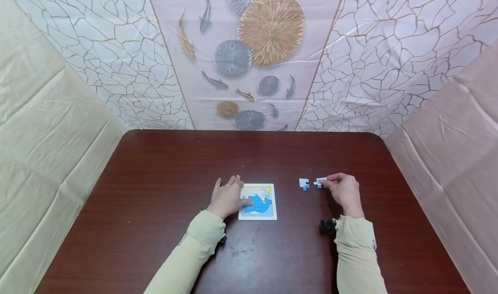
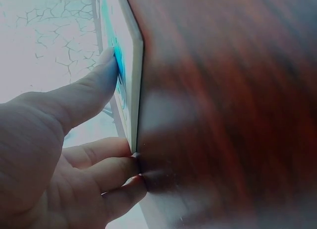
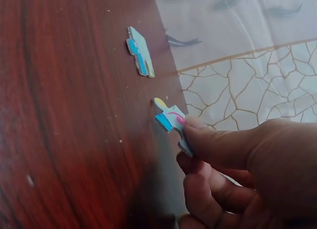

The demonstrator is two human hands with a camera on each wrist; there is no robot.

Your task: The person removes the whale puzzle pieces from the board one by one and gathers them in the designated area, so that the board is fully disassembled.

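Observation:
A square jigsaw puzzle point(image 1: 257, 202) with a pale border, a blue animal and a yellow sun lies flat on the table. My left hand point(image 1: 227, 197) is at its left side; the thumb point(image 2: 94, 85) rests on the picture, while the other fingers reach down by the edge and the tabletop. To the right, my right hand point(image 1: 344, 191) pinches a jigsaw piece point(image 3: 171, 117) between thumb and fingers; it has a yellow tab, a blue corner and a pink swirl. Left of that hand, a second jigsaw piece point(image 1: 304, 183), white and blue, lies on the table.
The dark reddish-brown table point(image 1: 175, 155) has rounded far corners. Behind it hangs a patterned cloth point(image 1: 249, 82) with fish and round leaf shapes, and beige cloth point(image 1: 459, 125) lines the sides. A dark device point(image 1: 327, 225) is strapped at the right wrist.

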